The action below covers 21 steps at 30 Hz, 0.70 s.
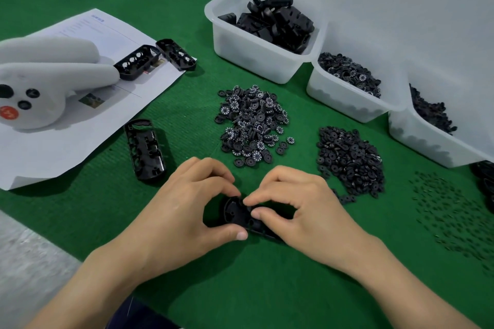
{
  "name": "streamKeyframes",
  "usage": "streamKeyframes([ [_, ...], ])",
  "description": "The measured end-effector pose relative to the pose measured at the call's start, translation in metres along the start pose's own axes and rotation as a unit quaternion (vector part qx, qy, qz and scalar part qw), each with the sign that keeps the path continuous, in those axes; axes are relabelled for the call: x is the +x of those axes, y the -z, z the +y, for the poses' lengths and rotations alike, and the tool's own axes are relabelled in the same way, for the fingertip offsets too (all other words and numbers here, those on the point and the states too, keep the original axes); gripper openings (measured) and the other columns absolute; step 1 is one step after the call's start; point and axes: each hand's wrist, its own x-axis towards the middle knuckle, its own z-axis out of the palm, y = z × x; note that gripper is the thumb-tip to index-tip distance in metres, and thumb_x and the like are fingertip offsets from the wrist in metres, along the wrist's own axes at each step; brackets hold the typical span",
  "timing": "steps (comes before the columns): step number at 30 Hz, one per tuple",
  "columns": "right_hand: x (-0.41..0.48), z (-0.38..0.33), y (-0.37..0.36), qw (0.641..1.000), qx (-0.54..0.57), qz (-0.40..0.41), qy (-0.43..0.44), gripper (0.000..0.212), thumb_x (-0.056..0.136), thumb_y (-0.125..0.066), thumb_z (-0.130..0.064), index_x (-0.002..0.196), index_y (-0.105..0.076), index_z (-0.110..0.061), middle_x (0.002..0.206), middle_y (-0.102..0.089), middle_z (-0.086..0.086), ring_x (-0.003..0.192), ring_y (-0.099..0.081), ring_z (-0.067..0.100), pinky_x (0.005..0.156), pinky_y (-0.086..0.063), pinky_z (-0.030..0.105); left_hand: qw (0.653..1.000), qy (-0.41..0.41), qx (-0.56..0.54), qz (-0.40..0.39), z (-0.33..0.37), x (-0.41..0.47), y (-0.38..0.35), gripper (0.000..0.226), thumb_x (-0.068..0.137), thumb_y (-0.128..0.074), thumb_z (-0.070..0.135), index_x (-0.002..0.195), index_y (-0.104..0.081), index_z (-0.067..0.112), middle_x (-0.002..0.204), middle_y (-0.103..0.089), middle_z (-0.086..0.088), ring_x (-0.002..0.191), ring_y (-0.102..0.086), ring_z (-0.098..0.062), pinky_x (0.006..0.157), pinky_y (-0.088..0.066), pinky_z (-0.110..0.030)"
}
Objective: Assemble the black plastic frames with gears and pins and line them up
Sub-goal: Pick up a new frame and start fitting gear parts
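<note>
Where bins line up, frames (272,20) binned

A white plush toy (40,80) lies on printed paper (80,125) over the green mat (240,288).

I see white digits ringed around faces of numbered gears (252,125) in loose pile on green mat (267,288); digits too small for me to read with certainty, a few look like 0 to 9 sequence. Same white markings on gears in middle bin (344,83), unreadable. Paper sheet (80,128) at left carries blue heading and faint printed lines, too blurred to read. White device (40,83) on sheet bears orange round sticker (9,113) with pale mark, illegible to me
</note>
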Motion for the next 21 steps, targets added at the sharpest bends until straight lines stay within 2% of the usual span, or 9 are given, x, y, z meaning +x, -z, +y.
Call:
streamKeyframes([
  [7, -0.001, -0.0014, -0.003, 0.999, -0.022, -0.01, 0.033, 0.015, 0.078, -0.067, -0.019, 0.09, -0.075, -0.019, 0.079, -0.064, -0.003, 0.071, -0.06, 0.015, 0.06, -0.051, 0.037, 1.0, -0.001, -0.002, -0.003, 0.0003, -0.0009, 0.0006, 0.05, 0.061, -0.061, 0.064, 0.095, -0.066, 0.027, 0.104, -0.051, 0.017, 0.101, -0.043, -0.001, 0.091, -0.026, -0.006],
  [17, 0.0041, 0.0001, 0.0004, 0.996, -0.061, -0.051, 0.045, 0.014, 0.079, -0.071, -0.018, 0.092, -0.076, -0.022, 0.082, -0.064, -0.002, 0.075, -0.06, 0.018, 0.063, -0.051, 0.04, 1.0, -0.001, -0.002, -0.006, 0.0018, 0.0, 0.0013, 0.051, 0.061, -0.06, 0.064, 0.096, -0.067, 0.027, 0.105, -0.051, 0.016, 0.101, -0.042, 0.0, 0.091, -0.025, -0.004],
  [19, 0.0036, -0.0001, 0.0016, 0.997, -0.04, -0.062, 0.034, 0.016, 0.079, -0.071, -0.017, 0.093, -0.075, -0.023, 0.084, -0.065, -0.004, 0.075, -0.06, 0.014, 0.065, -0.051, 0.037, 1.0, -0.001, -0.002, -0.006, 0.0018, 0.0, 0.0015, 0.052, 0.061, -0.06, 0.065, 0.096, -0.067, 0.027, 0.105, -0.051, 0.016, 0.101, -0.042, -0.001, 0.09, -0.025, -0.005],
  [21, 0.0027, 0.0023, 0.0031, 0.999, 0.005, -0.04, 0.012, 0.02, 0.077, -0.071, -0.016, 0.095, -0.074, -0.023, 0.083, -0.065, -0.009, 0.072, -0.059, 0.005, 0.069, -0.05, 0.024, 1.0, -0.003, -0.003, -0.009, 0.0018, -0.0001, 0.0018, 0.053, 0.061, -0.058, 0.066, 0.096, -0.067, 0.027, 0.105, -0.051, 0.017, 0.101, -0.042, -0.001, 0.09, -0.025, -0.005],
])
